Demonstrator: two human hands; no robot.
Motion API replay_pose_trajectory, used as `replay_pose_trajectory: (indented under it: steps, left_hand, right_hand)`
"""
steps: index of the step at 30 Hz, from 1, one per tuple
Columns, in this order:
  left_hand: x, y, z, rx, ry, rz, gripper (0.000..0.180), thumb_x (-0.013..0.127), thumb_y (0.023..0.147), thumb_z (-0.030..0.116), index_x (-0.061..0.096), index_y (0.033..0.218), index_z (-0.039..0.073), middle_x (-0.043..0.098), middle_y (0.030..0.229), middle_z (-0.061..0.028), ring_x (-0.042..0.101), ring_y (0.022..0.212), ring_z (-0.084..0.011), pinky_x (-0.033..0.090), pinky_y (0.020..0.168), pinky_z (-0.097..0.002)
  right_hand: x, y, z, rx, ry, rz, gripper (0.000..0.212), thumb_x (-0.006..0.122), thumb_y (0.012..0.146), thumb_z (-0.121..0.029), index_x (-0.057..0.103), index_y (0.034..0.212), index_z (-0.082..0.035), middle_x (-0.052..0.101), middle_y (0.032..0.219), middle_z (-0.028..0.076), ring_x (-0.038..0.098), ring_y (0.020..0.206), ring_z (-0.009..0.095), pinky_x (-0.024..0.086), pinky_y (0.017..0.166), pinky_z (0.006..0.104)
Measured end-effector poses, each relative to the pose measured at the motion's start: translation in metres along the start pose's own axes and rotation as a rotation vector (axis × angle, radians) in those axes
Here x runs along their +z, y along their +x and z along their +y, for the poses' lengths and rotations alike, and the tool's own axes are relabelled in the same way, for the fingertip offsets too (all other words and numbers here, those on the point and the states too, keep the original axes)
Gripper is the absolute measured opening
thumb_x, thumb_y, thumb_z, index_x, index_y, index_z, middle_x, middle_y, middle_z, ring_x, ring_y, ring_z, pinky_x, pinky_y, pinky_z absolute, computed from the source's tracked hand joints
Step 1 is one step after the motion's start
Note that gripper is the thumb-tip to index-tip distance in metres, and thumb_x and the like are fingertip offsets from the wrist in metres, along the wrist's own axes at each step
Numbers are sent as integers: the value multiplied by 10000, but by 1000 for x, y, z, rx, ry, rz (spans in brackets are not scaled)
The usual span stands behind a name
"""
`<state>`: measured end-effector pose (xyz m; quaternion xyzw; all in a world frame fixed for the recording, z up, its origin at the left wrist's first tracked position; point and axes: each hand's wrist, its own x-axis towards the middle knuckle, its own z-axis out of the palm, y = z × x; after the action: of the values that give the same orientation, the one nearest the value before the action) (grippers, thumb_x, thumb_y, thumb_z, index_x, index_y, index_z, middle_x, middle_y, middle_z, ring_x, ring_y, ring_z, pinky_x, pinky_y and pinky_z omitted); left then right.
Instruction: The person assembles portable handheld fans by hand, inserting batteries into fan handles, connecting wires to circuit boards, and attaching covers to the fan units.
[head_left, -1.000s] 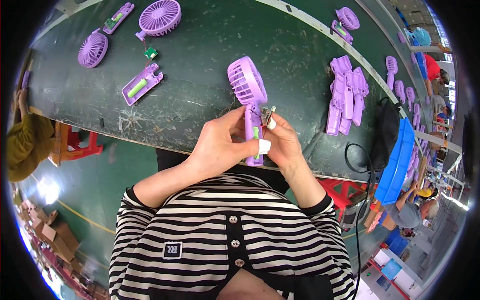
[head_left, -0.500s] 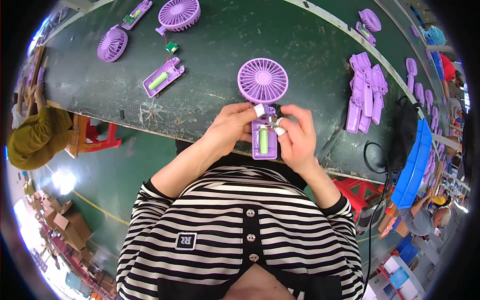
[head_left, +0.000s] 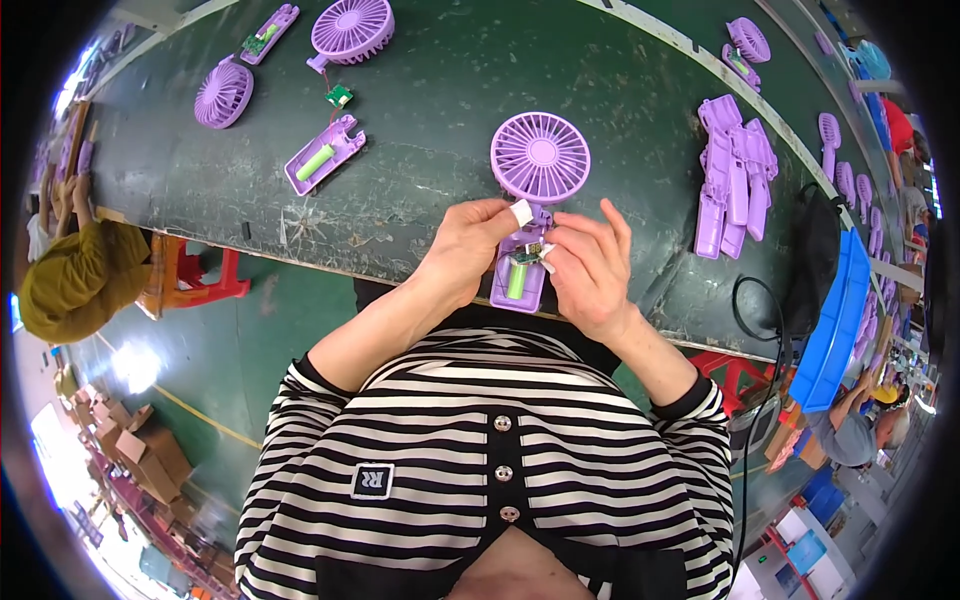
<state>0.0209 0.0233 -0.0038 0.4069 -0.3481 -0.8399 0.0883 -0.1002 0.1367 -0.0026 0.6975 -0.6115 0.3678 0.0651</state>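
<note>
Purple plastic makes up the handheld fan (head_left: 541, 157) between the person's two hands, above the near edge of the dark green tabletop (head_left: 420, 150); whether it touches the surface cannot be told. Taking the fan's open handle as the clock's centre, the left hand (head_left: 463, 250) comes in from 8 o'clock, its fingers curled and its thumb stretched toward the neck, with a white wrap on the thumb tip. Its grip is narrow, holding the upper handle. From 4 o'clock reaches the right hand (head_left: 592, 272), index finger raised and apart, the other digits bent inward; its grip is a close pinch at the small circuit board (head_left: 526, 255), and white wrapping shows at the fingertips there.

The fan's round head sits at 12 o'clock, its slatted grille facing up around a plain hub. Inside the handle lies a light green cylindrical battery (head_left: 517, 282), below the tilted board, with the handle's end pointing to 6 o'clock.

At 10 o'clock rests another open handle shell (head_left: 325, 155) with a green battery; a pile of purple casings (head_left: 735, 185) lies at 2 o'clock, and a blue tray (head_left: 833, 330) just past 3.
</note>
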Motion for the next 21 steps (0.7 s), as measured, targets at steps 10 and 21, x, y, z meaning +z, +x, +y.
replay_pose_trajectory:
  steps: [10, 21]
  left_hand:
    - [7, 7, 21, -120, 9, -61, 206, 470, 877, 186, 565, 934, 12, 608, 850, -71, 593, 737, -161, 487, 656, -307]
    - [8, 4, 34, -151, -74, -131, 223, 462, 874, 172, 566, 938, -15, 613, 865, -105, 605, 759, -191, 493, 685, -338]
  right_hand:
    - [-12, 21, 16, 342, 287, -102, 109, 539, 740, 60, 550, 847, 44, 547, 937, 124, 578, 715, 220, 460, 591, 286]
    - [-22, 36, 21, 280, 276, -208, 120, 538, 722, 58, 545, 838, 26, 541, 907, 108, 567, 714, 257, 454, 595, 315]
